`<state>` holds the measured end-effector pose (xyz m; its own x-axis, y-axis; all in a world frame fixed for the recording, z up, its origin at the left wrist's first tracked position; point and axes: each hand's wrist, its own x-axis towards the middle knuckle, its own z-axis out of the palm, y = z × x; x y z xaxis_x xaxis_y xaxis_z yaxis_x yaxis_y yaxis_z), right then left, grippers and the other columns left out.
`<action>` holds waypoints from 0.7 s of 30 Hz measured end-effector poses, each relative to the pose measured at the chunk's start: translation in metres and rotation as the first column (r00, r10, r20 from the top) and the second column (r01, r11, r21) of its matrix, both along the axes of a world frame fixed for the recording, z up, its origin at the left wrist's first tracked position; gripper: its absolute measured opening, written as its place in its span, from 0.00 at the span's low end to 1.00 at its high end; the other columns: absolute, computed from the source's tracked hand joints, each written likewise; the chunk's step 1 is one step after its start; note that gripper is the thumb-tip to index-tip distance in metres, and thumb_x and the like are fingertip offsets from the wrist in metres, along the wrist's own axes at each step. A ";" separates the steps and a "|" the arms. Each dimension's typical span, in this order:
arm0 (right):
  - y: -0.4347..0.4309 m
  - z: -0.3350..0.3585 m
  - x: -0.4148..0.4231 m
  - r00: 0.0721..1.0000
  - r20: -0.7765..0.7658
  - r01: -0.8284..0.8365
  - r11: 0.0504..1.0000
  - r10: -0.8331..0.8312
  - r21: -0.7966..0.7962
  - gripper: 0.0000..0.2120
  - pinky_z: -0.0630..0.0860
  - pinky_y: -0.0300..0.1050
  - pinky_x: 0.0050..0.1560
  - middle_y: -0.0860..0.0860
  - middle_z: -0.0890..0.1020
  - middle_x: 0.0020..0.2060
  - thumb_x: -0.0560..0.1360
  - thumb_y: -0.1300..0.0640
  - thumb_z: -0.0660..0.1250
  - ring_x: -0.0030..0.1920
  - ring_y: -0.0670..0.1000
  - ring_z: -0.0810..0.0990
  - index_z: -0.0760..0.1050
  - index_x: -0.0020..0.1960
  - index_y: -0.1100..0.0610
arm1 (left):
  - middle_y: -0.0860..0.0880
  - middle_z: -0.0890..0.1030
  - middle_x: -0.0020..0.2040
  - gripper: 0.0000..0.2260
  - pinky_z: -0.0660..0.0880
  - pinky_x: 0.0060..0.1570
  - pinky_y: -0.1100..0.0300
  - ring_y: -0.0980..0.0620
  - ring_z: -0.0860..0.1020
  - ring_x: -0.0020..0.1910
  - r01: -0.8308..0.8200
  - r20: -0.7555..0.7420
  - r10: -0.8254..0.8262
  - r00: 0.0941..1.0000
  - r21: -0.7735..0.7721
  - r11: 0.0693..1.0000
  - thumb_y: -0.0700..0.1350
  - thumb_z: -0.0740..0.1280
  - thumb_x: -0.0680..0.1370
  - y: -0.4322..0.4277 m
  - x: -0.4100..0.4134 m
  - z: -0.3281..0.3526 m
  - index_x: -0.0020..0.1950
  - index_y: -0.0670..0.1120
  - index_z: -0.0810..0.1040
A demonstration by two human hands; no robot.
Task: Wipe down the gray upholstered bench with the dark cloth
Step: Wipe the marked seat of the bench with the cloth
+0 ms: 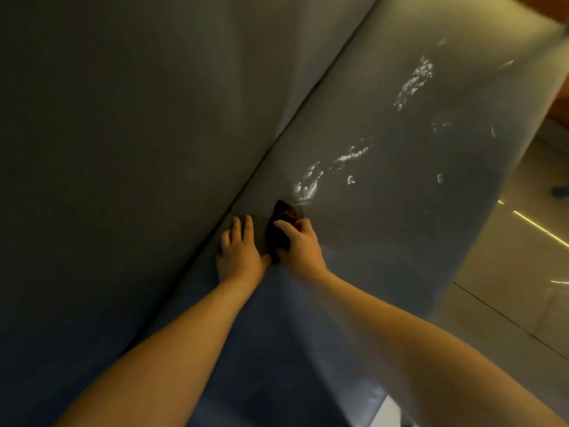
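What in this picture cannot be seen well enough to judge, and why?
Head view only.
- dark cloth: mostly under the right hand; its full shape is hidden.
- white marks on the bench: blurred; what they are is unclear.
- bench: both ends cut off by the picture edges.

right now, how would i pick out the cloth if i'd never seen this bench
On the gray bench, follow the seam where seat meets backrest down to the right hand. The dark cloth is bunched in its grip, beside the nearest white smears. It is the only dark, crumpled thing on the smooth gray fabric.
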<state>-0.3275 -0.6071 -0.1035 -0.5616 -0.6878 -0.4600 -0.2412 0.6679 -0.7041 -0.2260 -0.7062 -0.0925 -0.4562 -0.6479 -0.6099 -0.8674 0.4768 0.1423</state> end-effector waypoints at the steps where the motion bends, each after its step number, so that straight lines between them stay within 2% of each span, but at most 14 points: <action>1: 0.000 0.002 -0.009 0.999 -0.019 -0.032 0.999 0.032 0.004 0.23 0.72 0.46 0.59 0.59 0.72 0.63 0.76 0.62 0.69 0.60 0.58 0.74 0.74 0.71 0.53 | 0.50 0.45 0.83 0.44 0.65 0.70 0.44 0.44 0.51 0.79 0.014 0.007 -0.014 1.000 0.016 1.000 0.60 0.69 0.77 -0.002 0.000 0.002 0.83 0.53 0.44; 3: 0.003 0.003 -0.034 0.996 -0.089 -0.013 1.000 0.014 0.011 0.22 0.72 0.44 0.58 0.59 0.72 0.63 0.77 0.64 0.67 0.59 0.59 0.74 0.75 0.70 0.53 | 0.51 0.44 0.83 0.46 0.67 0.69 0.44 0.44 0.50 0.80 0.038 0.025 -0.039 0.999 0.035 0.999 0.61 0.70 0.76 -0.004 0.000 0.007 0.83 0.52 0.42; 5: 0.010 0.001 -0.063 0.975 -0.160 0.158 0.987 -0.152 0.022 0.22 0.72 0.46 0.62 0.59 0.70 0.67 0.76 0.65 0.65 0.63 0.60 0.73 0.75 0.69 0.54 | 0.51 0.44 0.83 0.47 0.69 0.68 0.44 0.45 0.50 0.80 0.045 0.036 -0.046 0.998 0.035 0.998 0.61 0.71 0.76 -0.005 -0.001 0.010 0.83 0.52 0.42; 7: 0.014 0.000 -0.081 0.928 -0.216 0.322 0.945 -0.303 0.062 0.22 0.70 0.49 0.68 0.55 0.63 0.73 0.77 0.65 0.65 0.68 0.61 0.69 0.75 0.69 0.54 | 0.51 0.44 0.83 0.48 0.69 0.67 0.45 0.45 0.51 0.79 0.046 0.036 -0.047 0.998 0.025 0.999 0.61 0.71 0.76 -0.005 -0.001 0.010 0.83 0.52 0.42; 9: 0.010 0.000 -0.077 0.917 -0.253 0.346 0.931 -0.308 0.119 0.23 0.68 0.51 0.69 0.52 0.60 0.76 0.78 0.65 0.64 0.70 0.60 0.65 0.73 0.71 0.54 | 0.50 0.44 0.83 0.47 0.70 0.66 0.45 0.45 0.51 0.79 0.045 0.029 -0.045 0.999 0.014 0.999 0.60 0.71 0.76 -0.003 -0.001 0.010 0.83 0.52 0.42; 11: 0.002 -0.001 -0.055 0.937 -0.257 0.270 0.957 -0.237 0.103 0.23 0.67 0.50 0.68 0.53 0.64 0.75 0.77 0.64 0.65 0.68 0.61 0.66 0.73 0.72 0.54 | 0.51 0.44 0.83 0.47 0.71 0.65 0.45 0.45 0.51 0.80 0.047 0.031 -0.048 0.998 0.013 0.999 0.60 0.71 0.76 -0.002 -0.001 0.010 0.83 0.52 0.42; 14: -0.006 -0.005 -0.007 0.978 -0.207 0.032 0.999 -0.028 0.014 0.25 0.69 0.47 0.63 0.55 0.72 0.71 0.72 0.63 0.72 0.62 0.63 0.72 0.77 0.68 0.54 | 0.51 0.45 0.83 0.45 0.70 0.65 0.46 0.46 0.51 0.79 0.032 0.010 -0.032 0.999 0.038 0.999 0.59 0.70 0.77 -0.005 0.000 0.009 0.83 0.53 0.44; 18: -0.006 0.001 0.020 0.956 -0.166 -0.252 0.967 0.243 -0.039 0.23 0.72 0.49 0.59 0.54 0.75 0.68 0.72 0.62 0.72 0.58 0.62 0.74 0.78 0.67 0.53 | 0.53 0.47 0.83 0.36 0.69 0.67 0.47 0.49 0.51 0.79 0.010 -0.048 -0.007 0.999 0.051 0.999 0.54 0.64 0.80 -0.009 0.007 0.005 0.83 0.53 0.48; 21: -0.006 -0.002 -0.012 0.934 -0.214 -0.300 0.953 0.287 -0.031 0.24 0.74 0.50 0.57 0.51 0.77 0.63 0.69 0.57 0.73 0.57 0.61 0.75 0.78 0.65 0.51 | 0.54 0.46 0.83 0.43 0.69 0.67 0.45 0.48 0.51 0.80 0.018 -0.055 -0.013 0.998 0.078 0.997 0.57 0.69 0.77 -0.012 0.011 0.004 0.83 0.54 0.46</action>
